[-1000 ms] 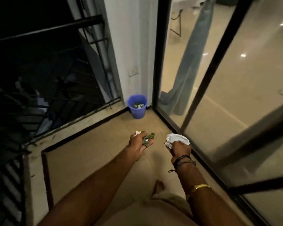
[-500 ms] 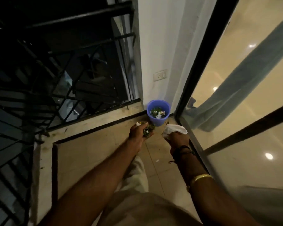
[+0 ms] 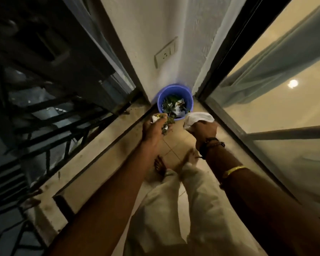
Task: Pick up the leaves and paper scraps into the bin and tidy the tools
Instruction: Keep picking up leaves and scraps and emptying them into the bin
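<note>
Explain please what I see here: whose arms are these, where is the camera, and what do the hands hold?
There is no machine: the arms are a person's, and the camera sits on that person's head, looking down. You see the left hand and the right hand, with bare feet on the tiled floor below. The left hand holds a bunch of leaves and paper scraps; the right hand grips a crumpled white paper. Both are near a blue bin in the corner, which already holds green and white litter. A railing is on the left, a glass door on the right.
</note>
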